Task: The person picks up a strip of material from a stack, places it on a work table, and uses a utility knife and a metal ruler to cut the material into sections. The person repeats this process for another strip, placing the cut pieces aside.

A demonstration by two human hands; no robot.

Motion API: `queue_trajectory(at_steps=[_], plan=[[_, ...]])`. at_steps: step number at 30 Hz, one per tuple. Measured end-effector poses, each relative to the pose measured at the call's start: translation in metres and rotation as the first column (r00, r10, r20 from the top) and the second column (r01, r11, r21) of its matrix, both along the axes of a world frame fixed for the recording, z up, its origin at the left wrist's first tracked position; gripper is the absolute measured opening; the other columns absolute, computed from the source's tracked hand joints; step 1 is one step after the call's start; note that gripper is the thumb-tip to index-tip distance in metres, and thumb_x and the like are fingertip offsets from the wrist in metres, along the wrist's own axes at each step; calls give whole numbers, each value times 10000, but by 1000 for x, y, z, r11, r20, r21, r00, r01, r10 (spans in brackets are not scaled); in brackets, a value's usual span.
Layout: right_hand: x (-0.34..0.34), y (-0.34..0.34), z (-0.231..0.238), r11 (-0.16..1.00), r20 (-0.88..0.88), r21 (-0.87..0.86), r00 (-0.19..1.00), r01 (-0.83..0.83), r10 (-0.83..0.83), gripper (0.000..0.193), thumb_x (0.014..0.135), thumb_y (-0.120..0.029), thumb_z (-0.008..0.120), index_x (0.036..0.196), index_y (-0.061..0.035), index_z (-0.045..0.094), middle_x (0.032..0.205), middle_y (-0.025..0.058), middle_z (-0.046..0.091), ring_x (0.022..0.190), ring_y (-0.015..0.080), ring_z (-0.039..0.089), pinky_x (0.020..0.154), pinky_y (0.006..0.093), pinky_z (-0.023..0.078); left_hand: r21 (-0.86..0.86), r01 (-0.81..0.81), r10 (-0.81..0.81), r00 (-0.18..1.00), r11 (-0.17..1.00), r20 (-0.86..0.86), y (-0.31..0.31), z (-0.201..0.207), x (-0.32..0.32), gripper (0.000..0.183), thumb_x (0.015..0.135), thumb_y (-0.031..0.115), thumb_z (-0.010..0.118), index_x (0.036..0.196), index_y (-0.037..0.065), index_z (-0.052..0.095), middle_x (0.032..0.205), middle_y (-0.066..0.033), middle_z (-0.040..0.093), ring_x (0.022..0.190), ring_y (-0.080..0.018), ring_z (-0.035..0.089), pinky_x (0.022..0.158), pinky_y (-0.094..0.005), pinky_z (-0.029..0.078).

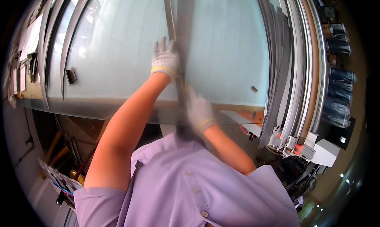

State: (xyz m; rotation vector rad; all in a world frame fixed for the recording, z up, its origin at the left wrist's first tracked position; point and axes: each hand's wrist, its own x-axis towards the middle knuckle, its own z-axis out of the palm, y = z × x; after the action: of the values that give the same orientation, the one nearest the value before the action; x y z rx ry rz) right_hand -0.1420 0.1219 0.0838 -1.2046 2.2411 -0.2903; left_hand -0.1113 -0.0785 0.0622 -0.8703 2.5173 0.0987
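My left hand (164,61), in a white knitted glove with a yellow band, lies on a pale, see-through sheet like glass (114,52). Its fingers are stretched out and apart, with its right side against long dark strips (183,17) running from the far edge toward my body. A narrower strip with a bright edge (170,15) slants beside the broad grey one. Nearer to me, my right hand (199,110), gloved alike, is at the near end of the strips. Motion smears its fingers, so what they grip cannot be made out.
Thin grey strips (279,64) lie bunched along the sheet's right side, next to long metal rails (306,64). More curved-looking strips (75,25) lie at left. A small dark angled piece (71,75) and a small block (254,88) rest on the sheet. Wrapped rolls (339,88) stand far right.
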Motion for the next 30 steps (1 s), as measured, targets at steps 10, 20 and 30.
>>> queue_trajectory(at_steps=[10, 20, 30], plan=[[-5, 46, 9, 991, 72, 31, 989, -128, 125, 546, 888, -97, 567, 1427, -88, 477, 952, 244, 666, 843, 420, 658, 744, 515, 531, 39, -11, 10, 1000, 999, 14, 0, 6, 0, 1147, 647, 500, 871, 1540, 59, 303, 1623, -53, 238, 1517, -356, 133, 1230, -536, 135], [-125, -226, -19, 976, -152, -214, 986, 39, -72, 455, 890, -106, 545, 1344, -137, 536, 1033, 224, 692, 954, 426, 667, 858, 510, 536, 77, -19, 26, 995, 997, -91, 2, 7, -2, 1168, 625, 474, 882, 1541, 48, 297, 1610, -75, 257, 1513, -376, 134, 1223, -538, 133], [-61, -140, -18, 994, -32, -93, 998, 48, -51, 536, 888, -116, 523, 1420, -164, 482, 1005, 262, 678, 940, 449, 652, 857, 519, 529, 73, -43, 53, 989, 996, -139, 0, 2, 4, 1061, 671, 449, 845, 1518, 56, 342, 1608, -71, 262, 1507, -367, 164, 1219, -539, 155]])
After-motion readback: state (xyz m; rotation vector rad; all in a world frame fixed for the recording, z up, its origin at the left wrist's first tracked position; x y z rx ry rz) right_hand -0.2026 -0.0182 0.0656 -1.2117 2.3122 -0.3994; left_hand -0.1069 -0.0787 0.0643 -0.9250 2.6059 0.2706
